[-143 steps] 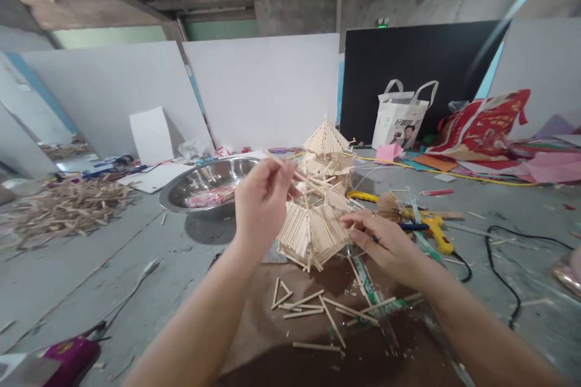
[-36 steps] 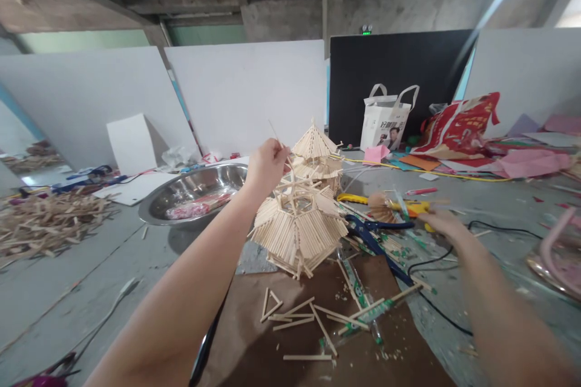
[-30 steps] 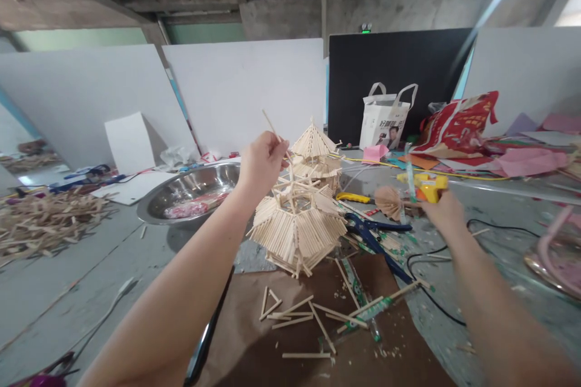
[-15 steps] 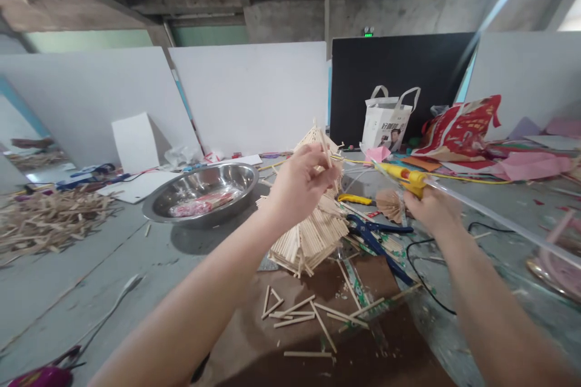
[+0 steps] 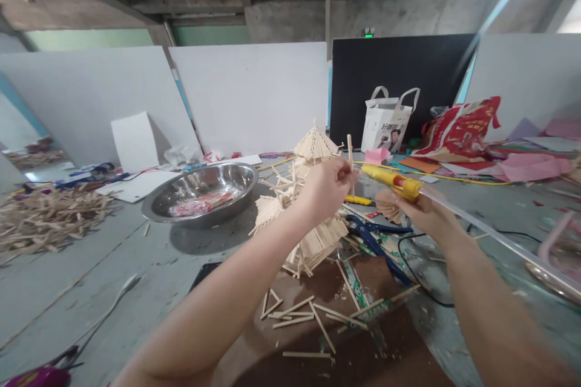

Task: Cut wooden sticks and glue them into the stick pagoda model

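Note:
My left hand (image 5: 330,186) pinches a short wooden stick (image 5: 350,151) held nearly upright, its top end showing above the fingers. In my right hand (image 5: 424,208) is a yellow hot glue gun (image 5: 393,181) with a long clear glue stick (image 5: 494,236) running out of its back. The gun's nozzle points left, close to the wooden stick; whether they touch I cannot tell. Behind and below my left hand stands a model built of wooden sticks, with a pointed roof (image 5: 315,142) on top and a wider slatted roof (image 5: 315,245) lower down, partly hidden by my forearm.
Loose sticks (image 5: 297,317) lie on a brown board (image 5: 258,357) in front. Dark blue pliers (image 5: 374,239) and a yellow-handled cutter (image 5: 358,200) rest right of the model. A steel basin (image 5: 154,208) holds plastic-wrapped packs; a stick pile (image 5: 49,217) lies far left.
My left hand has moved right and slightly down, away from the pointed roof, carrying the stick. The glue gun has shifted slightly left, so nozzle and stick are now close together.

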Demonstrator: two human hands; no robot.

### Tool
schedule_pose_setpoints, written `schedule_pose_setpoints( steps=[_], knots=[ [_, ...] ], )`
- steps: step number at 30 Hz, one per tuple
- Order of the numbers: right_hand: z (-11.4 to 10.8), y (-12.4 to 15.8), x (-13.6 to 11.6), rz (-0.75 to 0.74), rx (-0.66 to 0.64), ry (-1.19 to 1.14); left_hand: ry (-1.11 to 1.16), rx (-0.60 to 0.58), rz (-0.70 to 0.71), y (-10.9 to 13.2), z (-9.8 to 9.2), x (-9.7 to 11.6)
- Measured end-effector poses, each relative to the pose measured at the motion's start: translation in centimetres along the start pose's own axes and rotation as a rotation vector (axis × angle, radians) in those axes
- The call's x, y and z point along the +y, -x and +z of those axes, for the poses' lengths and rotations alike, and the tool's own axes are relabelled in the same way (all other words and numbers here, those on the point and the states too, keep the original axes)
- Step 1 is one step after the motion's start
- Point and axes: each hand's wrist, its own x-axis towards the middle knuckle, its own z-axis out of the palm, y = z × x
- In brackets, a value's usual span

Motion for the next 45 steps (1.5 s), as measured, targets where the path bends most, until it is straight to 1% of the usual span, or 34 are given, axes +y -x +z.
schedule_pose_setpoints(
  steps=[1, 3, 5, 6, 9, 11, 13, 15, 16, 18, 20, 21, 22, 23, 25, 27, 30, 31, 32, 34, 36, 39, 41, 45],
  knots=[
    [0.1, -0.1, 0.1, 0.035, 0.015, -0.010, -0.053, -0.037, -0.005, 0.3, -0.2, 0.2],
    [0.1, -0.3, 0.4, 0.105, 0.081, 0.042, -0.118, -0.151, -0.035, 1.1, -0.8, 0.7],
    [-0.2, -0.6, 0.6, 0.201, 0.162, 0.095, -0.094, -0.264, -0.095, 2.1, -1.3, 1.3],
    [-0.5, -0.7, 0.7, 0.262, 0.191, 0.112, -0.047, -0.338, -0.119, 2.6, -1.5, 1.5],
    [-1.4, -0.9, 0.6, 0.460, 0.218, 0.097, 0.162, -0.681, -0.103, 4.4, -1.4, 2.1],
    [-1.9, -0.9, 0.5, 0.535, 0.222, 0.016, 0.191, -0.859, -0.037, 5.5, -0.8, 2.2],
    [-2.0, -0.8, 0.5, 0.535, 0.255, -0.129, 0.260, -1.023, 0.054, 6.4, -0.1, 2.2],
    [-1.8, -0.7, 0.6, 0.483, 0.270, -0.338, 0.350, -1.127, 0.100, 7.1, 0.4, 2.1],
    [-1.7, -0.6, 0.6, 0.451, 0.254, -0.448, 0.384, -1.151, 0.084, 7.4, 0.4, 2.0],
    [-1.4, -0.5, 0.5, 0.392, 0.172, -0.648, 0.445, -1.161, -0.008, 7.8, 0.0, 1.9],
    [-1.2, -0.6, 0.1, 0.325, 0.050, -0.790, 0.503, -1.131, -0.109, 8.0, -0.8, 1.8],
    [-1.2, -0.7, -0.2, 0.298, -0.003, -0.837, 0.520, -1.095, -0.131, 8.0, -1.3, 1.9],
    [-1.2, -0.8, -0.6, 0.276, -0.058, -0.869, 0.524, -1.043, -0.132, 7.9, -2.0, 1.9],
    [-1.1, -1.1, -1.1, 0.256, -0.110, -0.888, 0.513, -0.963, -0.107, 7.7, -2.7, 2.0],
    [-1.2, -1.9, -2.1, 0.225, -0.193, -0.908, 0.440, -0.746, -0.056, 7.0, -4.4, 2.2],
    [-1.2, -2.9, -3.3, 0.201, -0.285, -0.924, 0.365, -0.470, -0.066, 6.1, -6.3, 2.0],
    [-1.1, -4.5, -5.4, 0.186, -0.423, -0.874, 0.175, -0.129, -0.168, 4.3, -8.7, 0.8],
    [-0.9, -5.0, -6.1, 0.188, -0.470, -0.832, 0.103, -0.031, -0.204, 3.8, -9.3, 0.2],
    [-0.8, -5.5, -6.8, 0.189, -0.511, -0.794, 0.027, 0.030, -0.242, 3.3, -9.7, -0.6],
    [-0.3, -6.3, -7.9, 0.198, -0.583, -0.723, -0.091, 0.094, -0.300, 2.3, -10.0, -2.2],
    [0.2, -6.8, -8.6, 0.205, -0.620, -0.674, -0.153, 0.133, -0.328, 1.5, -9.9, -3.9],
    [0.7, -7.4, -9.0, 0.193, -0.623, -0.618, -0.156, 0.139, -0.300, 0.5, -9.6, -5.7],
    [0.8, -7.6, -9.1, 0.167, -0.645, -0.595, -0.191, 0.134, -0.288, 0.1, -9.3, -6.3],
    [0.9, -7.8, -9.3, 0.161, -0.686, -0.547, -0.256, 0.127, -0.270, -0.5, -8.9, -6.5]
  ],
)
